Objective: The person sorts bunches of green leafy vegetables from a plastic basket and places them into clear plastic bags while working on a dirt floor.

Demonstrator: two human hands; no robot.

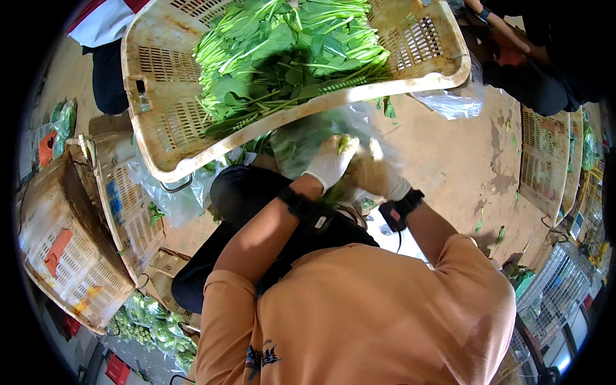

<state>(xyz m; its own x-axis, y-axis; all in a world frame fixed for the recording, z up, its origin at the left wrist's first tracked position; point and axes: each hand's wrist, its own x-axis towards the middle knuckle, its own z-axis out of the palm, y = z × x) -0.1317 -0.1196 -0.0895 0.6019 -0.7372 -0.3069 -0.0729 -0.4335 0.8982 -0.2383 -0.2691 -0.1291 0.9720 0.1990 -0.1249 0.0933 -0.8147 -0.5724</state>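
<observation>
Both my hands wear whitish gloves and sit close together in front of my lap, just below the near rim of a basket. My left hand [332,162] is closed, its fingers bunched on a clear plastic bag [296,142] with something green showing through it. My right hand [377,172], in a stained glove, is right beside the bag, but motion smears its fingers, so its grip does not show. Leafy greens [289,48] with long pale stems lie piled in the worn, cream-coloured plastic basket [410,82] beyond my hands.
More clear plastic bags [173,199] hang by my left knee. Stacked crates [77,244] stand at the left, with bagged greens [154,324] behind. At the right are a crate [542,160], a wire basket [558,276] and a person's arm [507,29]. Leaf scraps dot the floor [462,167].
</observation>
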